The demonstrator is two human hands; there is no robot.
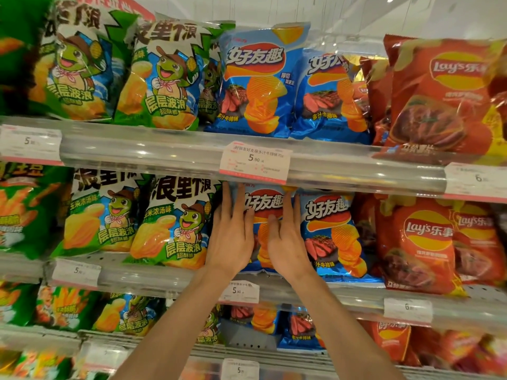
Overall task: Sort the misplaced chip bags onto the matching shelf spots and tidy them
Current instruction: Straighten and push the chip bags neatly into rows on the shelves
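A blue steak-flavour chip bag stands upright on the middle shelf, in the blue section. My left hand lies flat on its left side, fingers spread and pointing up. My right hand presses flat on its right side, fingers apart. Neither hand is closed around the bag. A second blue bag stands right beside it. Green turtle-print bags stand to the left, red Lay's bags to the right.
The top shelf carries the same order: green bags, blue bags, red Lay's. White price tags hang on the clear shelf rails. The lower shelf holds more green, blue and red bags, with a gap in the blue row.
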